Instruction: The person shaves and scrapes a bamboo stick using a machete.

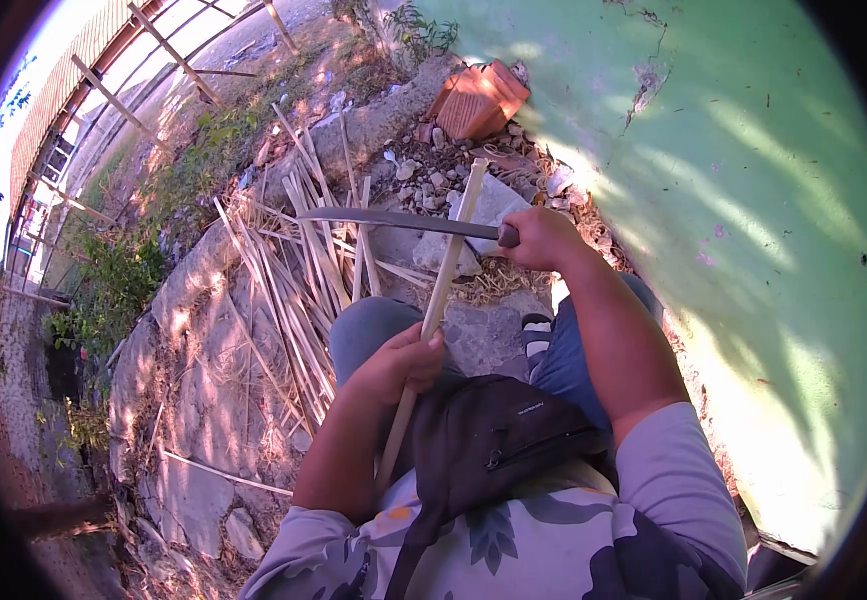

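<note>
My left hand [403, 362] is closed around a long pale strip of split bamboo [445, 270], which slants up and away from my lap. In my right hand [543, 240] is the handle of a machete [403, 220], its long blade pointing left. The blade crosses the upper part of the bamboo strip; whether its edge touches the strip I cannot tell. A black bag [498, 430] rests across my lap below the strip.
A pile of split bamboo strips [298, 270] lies on the stone ground to the left. Orange bricks or tiles [480, 100] sit by the green wall [753, 180] on the right. A large pale stone [498, 203] lies beyond the machete. Plants [118, 285] grow on the far left.
</note>
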{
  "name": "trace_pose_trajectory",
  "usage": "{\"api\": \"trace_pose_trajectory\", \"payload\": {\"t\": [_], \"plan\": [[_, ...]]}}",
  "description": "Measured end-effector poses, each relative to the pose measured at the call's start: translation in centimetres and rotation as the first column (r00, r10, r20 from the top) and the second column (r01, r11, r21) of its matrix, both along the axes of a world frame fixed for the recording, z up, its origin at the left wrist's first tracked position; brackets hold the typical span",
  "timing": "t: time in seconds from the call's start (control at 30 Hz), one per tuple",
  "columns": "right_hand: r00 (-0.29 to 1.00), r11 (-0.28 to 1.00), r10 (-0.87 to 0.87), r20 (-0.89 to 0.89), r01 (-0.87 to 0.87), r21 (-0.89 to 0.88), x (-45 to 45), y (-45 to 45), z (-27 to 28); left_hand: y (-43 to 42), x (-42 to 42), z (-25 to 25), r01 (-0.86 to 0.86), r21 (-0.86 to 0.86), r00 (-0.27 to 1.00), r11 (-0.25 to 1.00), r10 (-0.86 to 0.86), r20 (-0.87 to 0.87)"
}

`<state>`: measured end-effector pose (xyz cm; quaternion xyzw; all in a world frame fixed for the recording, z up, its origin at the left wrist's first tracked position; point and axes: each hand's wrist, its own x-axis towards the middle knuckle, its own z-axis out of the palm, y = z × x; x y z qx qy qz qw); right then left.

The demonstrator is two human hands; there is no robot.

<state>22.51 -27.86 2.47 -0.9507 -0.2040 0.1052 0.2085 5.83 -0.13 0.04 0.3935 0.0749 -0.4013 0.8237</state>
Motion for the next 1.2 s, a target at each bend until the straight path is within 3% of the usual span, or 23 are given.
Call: {"api": "trace_pose_trajectory", "payload": {"t": [0.13, 0.23, 0.33, 0.43, 0.53, 0.63, 0.93, 1.2], "plan": [[0.998, 0.999, -0.047, -0.032, 0.048, 0.020, -0.2, 0.0, 0.6, 0.0, 0.1, 0.0, -0.007, -0.003, 1.000, 1.000, 0.007, -0.006], [0.993, 0.994, 0.099, -0.066, -0.095, 0.058, -0.6, 0.3, 0.3, -0.1, 0.0, 0.0, -0.022, 0.026, 1.000, 0.999, 0.022, -0.017], [0.982, 0.982, 0.173, -0.080, -0.178, -0.067, -1.9, 1.5, 1.5, -0.2, 0.0, -0.1, -0.020, 0.038, 1.000, 0.999, 0.020, -0.007], [0.979, 0.977, 0.191, -0.070, -0.196, -0.079, -1.2, 1.5, 0.2, 0.0, -0.2, -0.3, -0.009, 0.005, 0.999, 1.000, 0.009, 0.035], [0.985, 0.996, 0.082, -0.150, -0.075, 0.055, 0.3, 0.7, -1.4, 0.1, -0.1, -0.4, -0.005, -0.030, 0.999, 1.000, 0.006, 0.046], [0.991, 0.999, 0.018, -0.131, -0.011, 0.053, 0.3, 0.2, -1.1, 0.2, -0.1, -0.5, 0.000, -0.038, 0.998, 0.999, 0.002, 0.056], [0.960, 0.980, 0.197, -0.200, -0.187, 0.066, -0.6, 0.9, -0.5, 0.2, -0.1, -0.5, -0.006, -0.031, 0.999, 1.000, 0.007, 0.036], [0.981, 0.996, 0.079, -0.179, -0.070, 0.054, 0.1, 0.4, -1.5, -0.1, 0.1, -0.8, 0.006, 0.001, 0.999, 1.000, -0.006, 0.048]]}}
